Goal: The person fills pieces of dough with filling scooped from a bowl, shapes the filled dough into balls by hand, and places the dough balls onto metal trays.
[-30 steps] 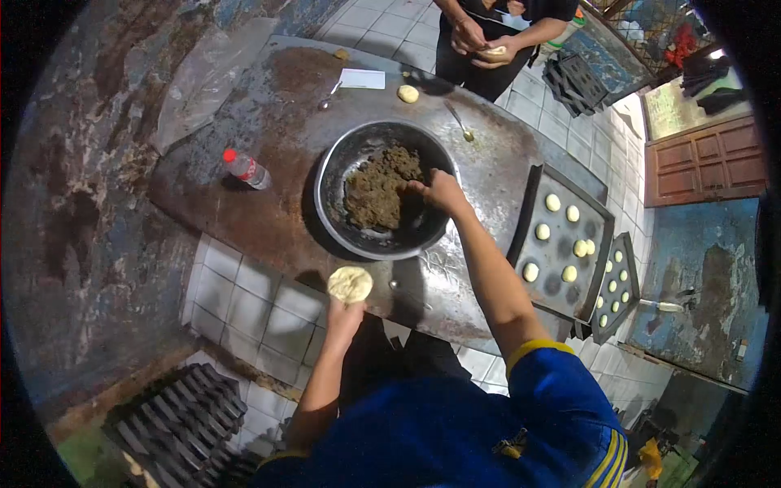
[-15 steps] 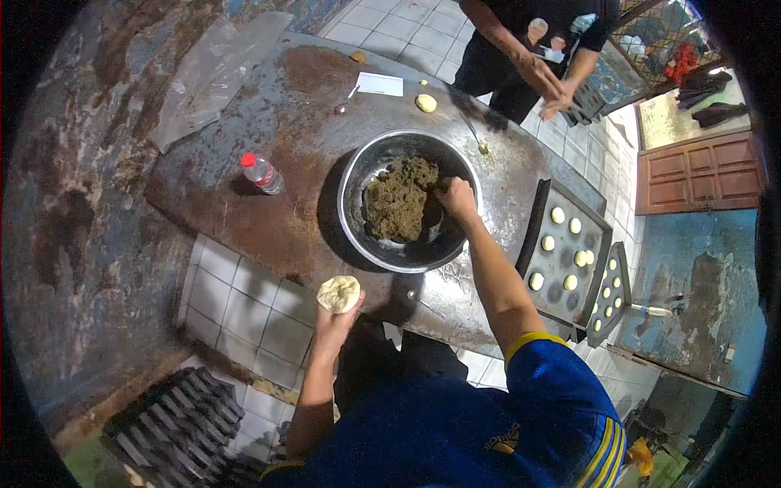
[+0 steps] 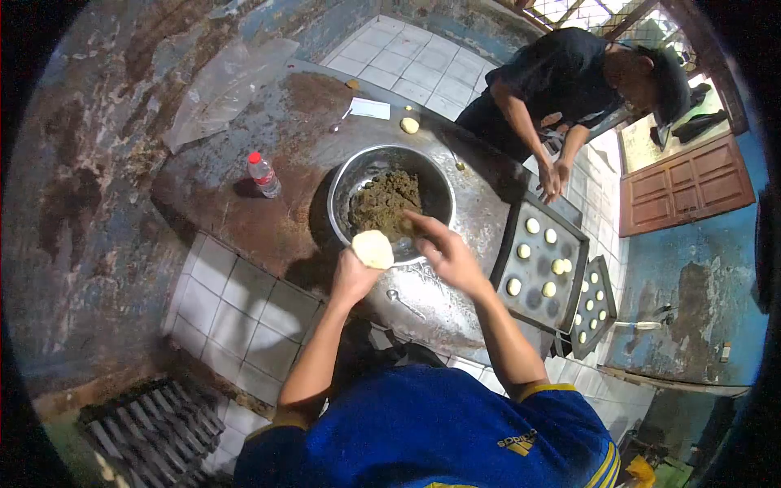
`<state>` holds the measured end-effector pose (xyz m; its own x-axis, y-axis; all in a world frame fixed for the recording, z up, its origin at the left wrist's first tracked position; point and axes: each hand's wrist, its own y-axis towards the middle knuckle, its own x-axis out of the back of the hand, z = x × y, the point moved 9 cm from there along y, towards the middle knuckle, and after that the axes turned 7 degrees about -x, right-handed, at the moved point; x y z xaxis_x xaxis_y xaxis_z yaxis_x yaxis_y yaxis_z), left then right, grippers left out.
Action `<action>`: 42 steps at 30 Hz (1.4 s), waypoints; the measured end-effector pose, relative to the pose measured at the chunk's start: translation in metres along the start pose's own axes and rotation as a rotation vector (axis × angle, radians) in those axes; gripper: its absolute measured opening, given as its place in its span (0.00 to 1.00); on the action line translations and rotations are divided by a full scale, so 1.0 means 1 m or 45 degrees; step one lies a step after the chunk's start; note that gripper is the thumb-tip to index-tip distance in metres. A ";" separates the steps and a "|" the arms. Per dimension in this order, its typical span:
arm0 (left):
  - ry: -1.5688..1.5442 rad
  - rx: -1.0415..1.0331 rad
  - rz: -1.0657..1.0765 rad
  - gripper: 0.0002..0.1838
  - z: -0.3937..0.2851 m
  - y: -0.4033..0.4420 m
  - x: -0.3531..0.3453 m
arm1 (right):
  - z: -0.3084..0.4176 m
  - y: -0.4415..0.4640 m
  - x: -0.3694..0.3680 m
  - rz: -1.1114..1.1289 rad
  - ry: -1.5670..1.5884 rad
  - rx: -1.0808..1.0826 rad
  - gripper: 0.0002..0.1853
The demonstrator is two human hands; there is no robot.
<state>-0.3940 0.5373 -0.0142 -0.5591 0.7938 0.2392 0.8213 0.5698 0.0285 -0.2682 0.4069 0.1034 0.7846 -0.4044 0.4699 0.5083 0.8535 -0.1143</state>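
My left hand holds up a round, flattened piece of pale dough at the near rim of a large metal bowl. Inside the bowl lies a heap of crumbly brown-green filling. My right hand hovers over the bowl's near right rim, beside the dough. Its index finger and thumb are stretched apart, slightly blurred, and I see nothing between them. A metal spoon rests on the table below the bowl, between my forearms.
A red-capped bottle stands left on the worn metal table. Farther back lie a white card and a dough ball. Trays of dough balls are at right. Another person leans over the far tray edge.
My right hand has come out of the filling, toward me. My left hand has brought the dough right and up to the bowl's rim. The other person has bent toward the tray.
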 end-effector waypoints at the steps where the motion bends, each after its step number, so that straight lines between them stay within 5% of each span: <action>1: -0.056 -0.032 0.055 0.20 -0.029 0.002 -0.009 | 0.021 -0.017 -0.012 0.018 -0.289 0.152 0.35; 3: 0.044 -0.151 0.013 0.21 -0.064 0.004 -0.022 | 0.042 -0.049 -0.034 0.060 -0.764 0.370 0.43; 6: 0.039 -0.291 0.061 0.21 -0.098 -0.018 -0.041 | 0.060 -0.102 -0.011 0.069 -0.804 0.419 0.43; 8: 0.020 -0.424 0.135 0.22 -0.126 -0.033 -0.058 | 0.063 -0.132 0.018 0.232 -0.375 0.348 0.40; 10: -0.272 -0.337 0.501 0.26 -0.136 -0.060 -0.098 | 0.080 -0.168 0.056 0.024 -0.319 0.381 0.42; 12: -0.322 -0.294 0.630 0.29 -0.157 -0.088 -0.125 | 0.090 -0.208 0.069 -0.090 -0.530 0.391 0.54; 15: -0.396 -0.358 0.698 0.26 -0.204 -0.130 -0.151 | 0.081 -0.256 0.079 -0.161 -0.570 0.368 0.52; 18: -0.150 -0.253 1.031 0.32 -0.216 -0.175 -0.186 | 0.068 -0.305 0.097 -0.243 -0.266 0.317 0.37; 21: -0.327 -0.300 0.986 0.34 -0.238 -0.213 -0.206 | 0.040 -0.350 0.105 -0.286 -0.139 0.145 0.30; 26: -0.620 -0.194 0.859 0.27 -0.249 -0.284 -0.236 | -0.011 -0.411 0.097 -0.296 0.685 0.046 0.17; 29: -0.850 -0.140 0.662 0.19 -0.237 -0.306 -0.252 | -0.017 -0.446 0.093 -0.284 0.888 -0.141 0.21; 32: -0.772 0.008 0.667 0.17 -0.235 -0.323 -0.264 | -0.002 -0.483 0.103 -0.295 0.869 -0.208 0.40; 33: -0.792 -0.007 0.642 0.14 -0.260 -0.333 -0.270 | 0.023 -0.495 0.118 -0.492 0.304 0.098 0.45; 36: -0.750 0.177 0.872 0.17 -0.261 -0.352 -0.286 | 0.057 -0.522 0.117 -0.694 -0.449 0.443 0.50; 42: -0.814 0.383 0.973 0.19 -0.271 -0.352 -0.296 | 0.021 -0.526 0.126 -0.689 0.110 0.312 0.27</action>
<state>-0.4873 0.0442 0.1681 0.0705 0.8798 -0.4701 0.9686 -0.1730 -0.1785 -0.4440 -0.0867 0.2415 0.4681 -0.8194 0.3308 0.7554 0.5653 0.3314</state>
